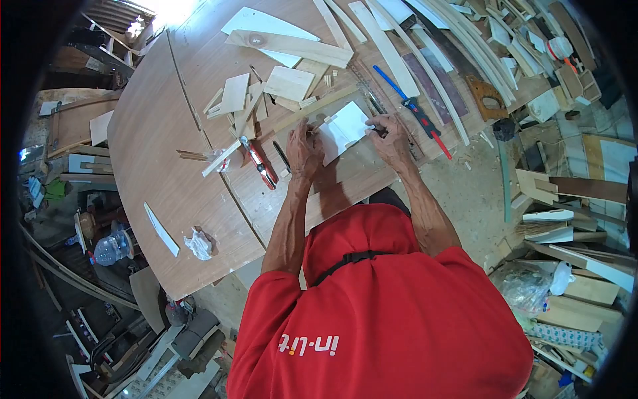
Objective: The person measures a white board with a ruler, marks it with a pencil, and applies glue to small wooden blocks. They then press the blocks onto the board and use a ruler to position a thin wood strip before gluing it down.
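Observation:
A small white panel (pixel 345 133) with folds or seams across it lies on the workbench in front of me. At its left edge my left hand (pixel 306 153) is closed, fingers curled against the panel. Over its right edge my right hand (pixel 392 141) pinches a small dark item that I cannot make out. Left of my left hand lie a slim dark tool (pixel 281 156) and a red utility knife (pixel 259 163). A blue and red bar clamp (pixel 413 110) rests to the right of my right hand.
Wood offcuts (pixel 289 83) are heaped behind the panel. Long wooden strips (pixel 385 50) lie at the far right, near a handsaw (pixel 486 98). A crumpled white wad (pixel 199 244) and a white sliver (pixel 161 229) sit on the bench (pixel 153 146) at left.

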Tool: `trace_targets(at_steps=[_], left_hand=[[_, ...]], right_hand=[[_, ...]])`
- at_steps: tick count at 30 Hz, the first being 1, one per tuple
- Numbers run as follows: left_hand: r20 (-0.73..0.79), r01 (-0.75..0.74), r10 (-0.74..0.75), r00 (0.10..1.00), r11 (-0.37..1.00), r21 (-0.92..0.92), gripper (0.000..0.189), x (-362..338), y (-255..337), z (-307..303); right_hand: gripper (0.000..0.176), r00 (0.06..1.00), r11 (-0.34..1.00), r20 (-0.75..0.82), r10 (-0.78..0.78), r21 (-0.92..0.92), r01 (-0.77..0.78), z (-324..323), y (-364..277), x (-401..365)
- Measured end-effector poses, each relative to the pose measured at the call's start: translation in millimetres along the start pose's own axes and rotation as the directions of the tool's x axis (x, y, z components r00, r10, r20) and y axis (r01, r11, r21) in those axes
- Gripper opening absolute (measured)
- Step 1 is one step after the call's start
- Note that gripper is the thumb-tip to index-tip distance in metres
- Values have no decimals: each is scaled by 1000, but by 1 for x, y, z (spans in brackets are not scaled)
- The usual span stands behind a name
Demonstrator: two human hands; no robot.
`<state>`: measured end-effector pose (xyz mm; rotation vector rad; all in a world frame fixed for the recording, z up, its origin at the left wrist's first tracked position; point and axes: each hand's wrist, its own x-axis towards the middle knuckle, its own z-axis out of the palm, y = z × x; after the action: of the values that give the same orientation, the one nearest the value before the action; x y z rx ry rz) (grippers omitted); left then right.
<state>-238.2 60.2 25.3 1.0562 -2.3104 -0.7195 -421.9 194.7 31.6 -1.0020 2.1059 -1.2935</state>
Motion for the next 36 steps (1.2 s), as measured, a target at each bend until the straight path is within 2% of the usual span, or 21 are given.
trace_targets(at_steps=[1, 3, 6, 9, 12, 18, 31, 33, 36], left_hand=[[0, -1, 1, 1000, 1000, -1, 55, 0, -1, 1], [-28, -158, 160, 987, 985, 72, 49, 2, -3, 0], [23, -118, 116, 993, 989, 90, 40, 2, -1, -2], [9, -154, 154, 988, 982, 109, 34, 3, 2, -3], [17, -124, 123, 992, 985, 118, 31, 4, 4, -4], [-24, -112, 115, 993, 989, 96, 27, 5, 9, -4], [4, -81, 80, 997, 993, 89, 33, 4, 2, -3], [36, -19, 17, 999, 997, 71, 35, 3, 5, -5], [-14, -21, 22, 1000, 999, 47, 36, 2, 3, 0]], right_hand=[[22, 1000, 1000, -1, 0, 0, 0, -1, 0, 0], [22, 1000, 1000, 18, -7, -8, 8, -2, -1, 0], [22, 1000, 1000, 18, -8, -10, 8, 0, 1, 0], [21, 1000, 1000, 23, 5, 12, -5, -1, 0, 0], [21, 1000, 999, 15, -15, -37, 16, 1, 3, 1], [21, 1000, 1000, 12, 8, -20, -8, 0, 1, 0], [21, 1000, 1000, 13, 3, 14, -3, 0, 4, 0], [21, 1000, 1000, 24, -6, 7, 5, 0, 4, 1], [21, 1000, 1000, 20, -10, 10, 10, -1, 4, 0]])
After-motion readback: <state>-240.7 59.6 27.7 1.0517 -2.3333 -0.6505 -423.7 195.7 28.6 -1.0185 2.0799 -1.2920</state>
